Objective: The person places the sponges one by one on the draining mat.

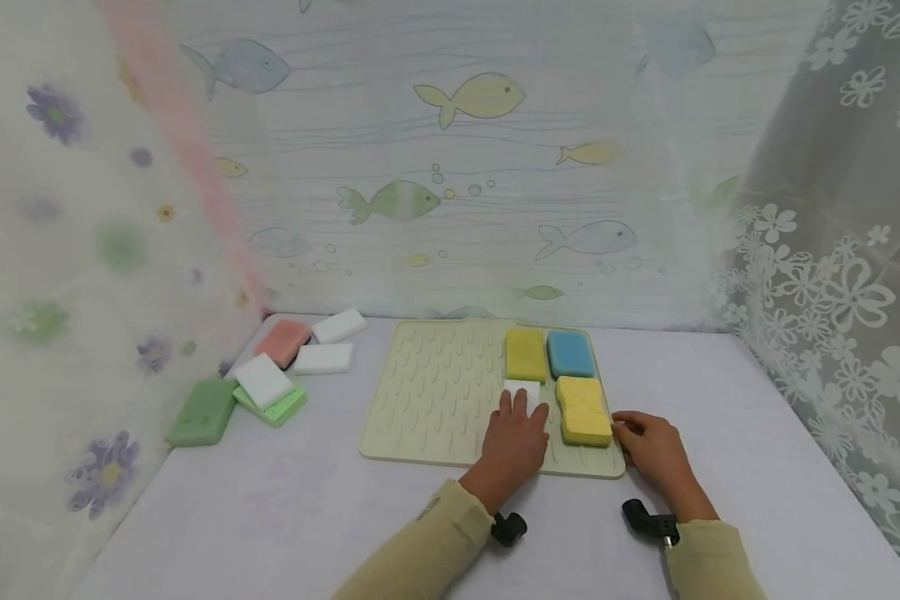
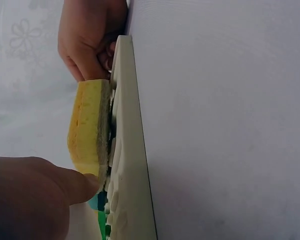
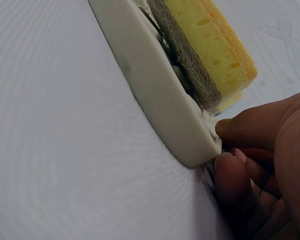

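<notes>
A cream ridged mat [image 1: 435, 392] lies on the white table. At its right end sit a yellow-green sponge [image 1: 525, 354], a blue sponge [image 1: 570, 353] and a yellow sponge [image 1: 583, 410]. My left hand [image 1: 521, 421] lies flat, fingers straight, on a small white sponge [image 1: 525, 388] that it mostly covers. My right hand [image 1: 628, 429] pinches the mat's near right corner [image 3: 200, 147], thumb [image 3: 240, 125] on top and fingers underneath. The left wrist view shows the yellow sponge [image 2: 87, 125] edge-on on the mat [image 2: 130, 150], with my right hand [image 2: 87, 35] beyond it.
At the table's back left lie a pink sponge [image 1: 282, 342], two white sponges [image 1: 339, 325] [image 1: 322, 359], a white one stacked on a light green one [image 1: 264, 381], and a green sponge [image 1: 202, 411]. Patterned curtains close in the left, back and right sides.
</notes>
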A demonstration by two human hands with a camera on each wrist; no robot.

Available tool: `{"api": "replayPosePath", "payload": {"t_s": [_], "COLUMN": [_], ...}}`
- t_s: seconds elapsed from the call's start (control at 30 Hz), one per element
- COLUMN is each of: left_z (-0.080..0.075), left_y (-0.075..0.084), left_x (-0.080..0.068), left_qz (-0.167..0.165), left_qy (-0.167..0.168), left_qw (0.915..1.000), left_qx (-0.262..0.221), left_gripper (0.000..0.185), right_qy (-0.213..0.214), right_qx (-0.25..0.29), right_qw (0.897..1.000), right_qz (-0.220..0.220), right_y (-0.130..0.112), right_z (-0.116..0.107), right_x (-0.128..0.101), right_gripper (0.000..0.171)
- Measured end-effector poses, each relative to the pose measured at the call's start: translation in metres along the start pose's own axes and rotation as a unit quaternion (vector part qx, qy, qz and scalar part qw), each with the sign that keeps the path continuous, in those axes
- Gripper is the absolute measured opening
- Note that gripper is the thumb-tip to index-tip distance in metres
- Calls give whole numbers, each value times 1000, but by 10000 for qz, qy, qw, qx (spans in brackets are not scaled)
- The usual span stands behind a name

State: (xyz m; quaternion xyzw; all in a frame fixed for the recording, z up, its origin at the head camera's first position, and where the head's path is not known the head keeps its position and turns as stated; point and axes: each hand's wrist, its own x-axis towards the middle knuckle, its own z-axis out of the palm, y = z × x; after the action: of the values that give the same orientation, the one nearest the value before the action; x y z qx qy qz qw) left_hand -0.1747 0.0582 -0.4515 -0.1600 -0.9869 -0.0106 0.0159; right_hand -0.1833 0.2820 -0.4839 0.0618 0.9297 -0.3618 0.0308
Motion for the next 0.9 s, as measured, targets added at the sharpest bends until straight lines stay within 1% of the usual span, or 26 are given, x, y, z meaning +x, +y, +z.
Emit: {"api": "replayPosePath", "payload": {"t_s": [0.17,0.27,0.4,0.63,0.73,0.9], "left_z": [6,8,9,10,11,11], "left_y": [5,7,9,11,12,13], "left_x": [3,4,6,7,7,7], "left_qz": [-11,42,100,102,97,75], "left_qy": [95,232,399,532,506,254], "left_qw": [9999,9995,9988,9982,9982,9993], "left_qx": [134,186,277,273,290,275], "left_gripper": [44,42,40,38,38,41], "right_qy": [3,-24,-42,-45,-49,-30], "right_qx": [13,49,78,77,58,6], "right_qw": [10000,10000,10000,10000,10000,10000], "right_qz": [1,7,20,19,20,-1], "right_y": [1,1,0,-2,-2,-1], "right_z": [1,1,0,0,-1,-1], "right_x": [1,1,0,-1,-1,0], "right_gripper": [44,44,45,44,43,43]}}
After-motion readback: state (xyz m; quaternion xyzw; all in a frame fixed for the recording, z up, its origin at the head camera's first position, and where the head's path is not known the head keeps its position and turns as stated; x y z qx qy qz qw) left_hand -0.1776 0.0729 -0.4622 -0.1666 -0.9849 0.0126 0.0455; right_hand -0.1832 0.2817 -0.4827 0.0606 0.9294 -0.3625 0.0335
